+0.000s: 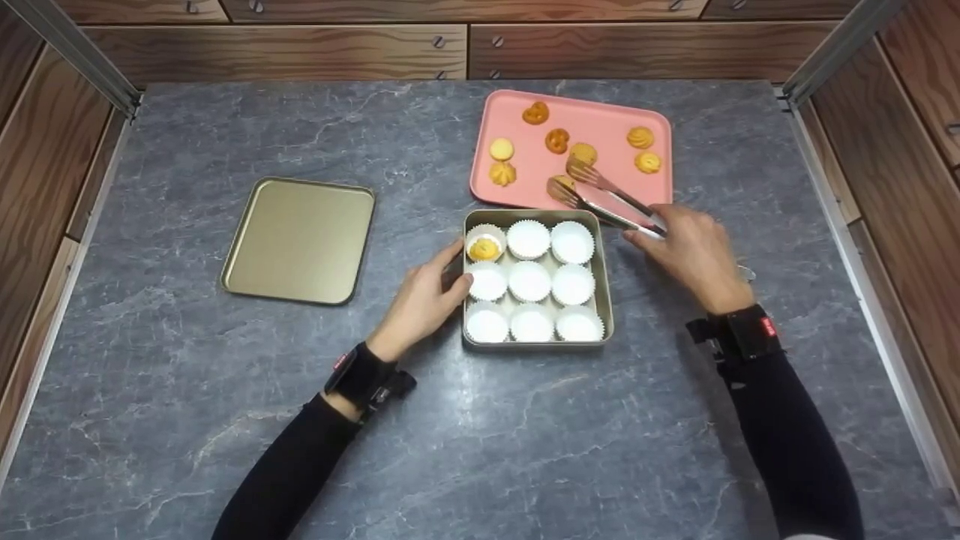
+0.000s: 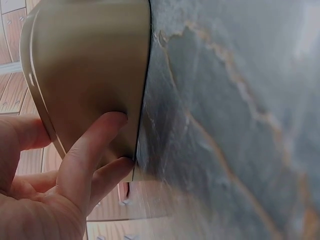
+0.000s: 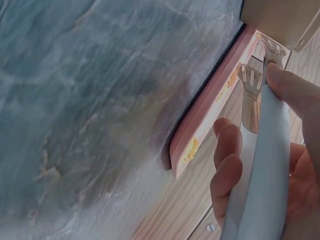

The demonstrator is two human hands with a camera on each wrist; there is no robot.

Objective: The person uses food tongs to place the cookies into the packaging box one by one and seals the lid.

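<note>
My right hand [image 1: 694, 255] grips metal tongs [image 1: 619, 202], their forked tips apart over two round brown cookies [image 1: 583, 154] on the pink tray [image 1: 607, 112]. In the right wrist view, fingers and thumb of the right hand [image 3: 295, 135] wrap the tongs [image 3: 265, 165]. My left hand [image 1: 424, 300] touches the left side of a square tin [image 1: 538, 347] holding several white paper cups [image 1: 530, 282]. A yellow cookie [image 1: 484, 249] lies in its back-left cup. The left wrist view has the left hand's fingertips [image 2: 116, 120] against the tin's outer wall [image 2: 85, 65].
A gold square lid [image 1: 300, 241] lies at the left on the grey marbled table [image 1: 420, 450]. Two pretzel-shaped cookies [image 1: 535, 113], two yellow cookies [image 1: 502, 149] at the left and two swirled ones [image 1: 640, 137] at the right share the tray. Wooden drawer fronts [image 1: 285, 52] stand behind.
</note>
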